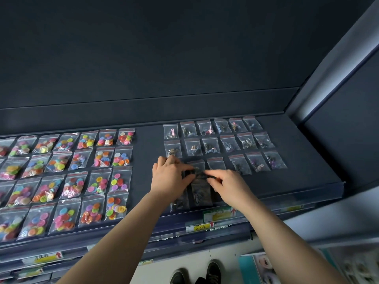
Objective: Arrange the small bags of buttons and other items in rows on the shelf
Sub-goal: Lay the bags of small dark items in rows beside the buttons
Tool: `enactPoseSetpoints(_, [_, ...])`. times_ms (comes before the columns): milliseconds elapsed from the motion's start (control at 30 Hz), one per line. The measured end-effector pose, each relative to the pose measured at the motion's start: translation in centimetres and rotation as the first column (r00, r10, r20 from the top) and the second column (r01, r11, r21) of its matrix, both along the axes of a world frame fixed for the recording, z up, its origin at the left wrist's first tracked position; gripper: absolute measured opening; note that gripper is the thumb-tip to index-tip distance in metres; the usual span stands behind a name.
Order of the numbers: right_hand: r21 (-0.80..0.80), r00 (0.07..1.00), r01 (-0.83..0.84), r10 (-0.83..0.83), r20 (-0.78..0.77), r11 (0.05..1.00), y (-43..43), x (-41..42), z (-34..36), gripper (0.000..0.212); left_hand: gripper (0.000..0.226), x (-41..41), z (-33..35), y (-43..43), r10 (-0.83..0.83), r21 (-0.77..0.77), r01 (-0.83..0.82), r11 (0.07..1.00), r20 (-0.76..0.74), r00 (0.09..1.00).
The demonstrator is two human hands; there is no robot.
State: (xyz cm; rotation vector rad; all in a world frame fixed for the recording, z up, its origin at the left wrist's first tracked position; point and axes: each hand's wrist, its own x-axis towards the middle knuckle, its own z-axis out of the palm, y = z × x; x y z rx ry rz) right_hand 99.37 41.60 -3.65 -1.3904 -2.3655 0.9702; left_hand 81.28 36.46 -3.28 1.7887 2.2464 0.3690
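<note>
Clear plastic sits pinched between your two hands: your left hand [170,177] and right hand [227,185] both grip a small bag of dark metal pieces [200,189] near its top, fingers curled, low over the front of the dark blue shelf [147,144]. A second such bag [180,201] lies just beside it, under your left wrist. Beyond your fingers, bags of similar hardware [223,144] lie in three rows on the shelf's right part. Across a bare strip to the left, bags of bright buttons [71,177] lie in rows. Yellow price labels [218,215] line the front edge.
</note>
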Motion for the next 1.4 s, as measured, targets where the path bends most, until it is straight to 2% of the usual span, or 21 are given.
enactPoseSetpoints(267, [-0.009,1.0,-0.005,0.005,0.015,1.0,0.0,-0.2,0.3,0.036,0.038,-0.1,-0.1,0.2,0.007,0.015,-0.007,1.0,0.027,1.0])
enactPoseSetpoints(367, [-0.012,1.0,0.022,-0.022,-0.02,1.0,-0.3,0.2,0.9,0.038,0.035,0.0,0.3,-0.5,0.046,0.075,-0.054,0.996,0.104,0.994])
enactPoseSetpoints(400, [-0.009,0.998,0.044,-0.044,-0.036,0.999,-0.3,0.4,1.3,0.038,0.032,-0.1,0.6,-0.8,0.06,0.117,-0.078,0.99,0.155,0.986])
enactPoseSetpoints(467, [-0.015,0.99,0.106,-0.107,-0.094,0.994,-0.3,0.7,2.0,0.037,0.025,-0.2,1.5,-1.9,0.089,0.183,-0.162,0.97,0.351,0.932])
enactPoseSetpoints(567, [-0.07,0.956,0.17,-0.181,-0.229,0.983,-0.1,0.7,3.2,0.033,0.016,-0.2,3.3,-3.9,0.191,0.173,-0.368,0.914,0.614,0.765])
enactPoseSetpoints(700, [-0.166,0.902,0.151,-0.204,-0.381,0.975,0.4,-1.6,4.8,0.026,0.005,-1.0,5.1,-7.7,0.291,0.138,-0.614,0.777,0.786,0.545])
enactPoseSetpoints(900, [-0.253,0.865,-0.06,-0.076,-0.495,0.966,-1.5,-9.8,5.4,0.017,0.004,-4.5,6.5,-16.1,0.406,0.127,-0.849,0.514,0.835,0.371])
enactPoseSetpoints(1067, [-0.311,0.857,-0.284,0.094,-0.507,0.907,-6.9,-17.8,5.6,0.02,0.003,-8.5,6.5,-24.6,0.49,0.156,-0.953,0.258,0.829,0.269])
enactPoseSetpoints(1233, [-0.264,0.818,-0.455,0.281,-0.501,0.851,-14.1,-26.6,6.0,0.016,0.005,-13.8,6.1,-33.3,0.522,0.18,-0.981,0.072,0.831,0.19])
enactPoseSetpoints(1333, [-0.252,0.78,-0.517,0.329,-0.532,0.818,-19.7,-32.8,6.4,0.013,0.009,-18.4,6.1,-39.3,0.543,0.196,-0.981,-0.005,0.824,0.162])
enactPoseSetpoints(1400, [-0.243,0.771,-0.528,0.339,-0.539,0.814,-23.6,-37.0,6.7,0.018,0.008,-21.8,6.6,-43.0,0.563,0.205,-0.979,-0.018,0.811,0.159])
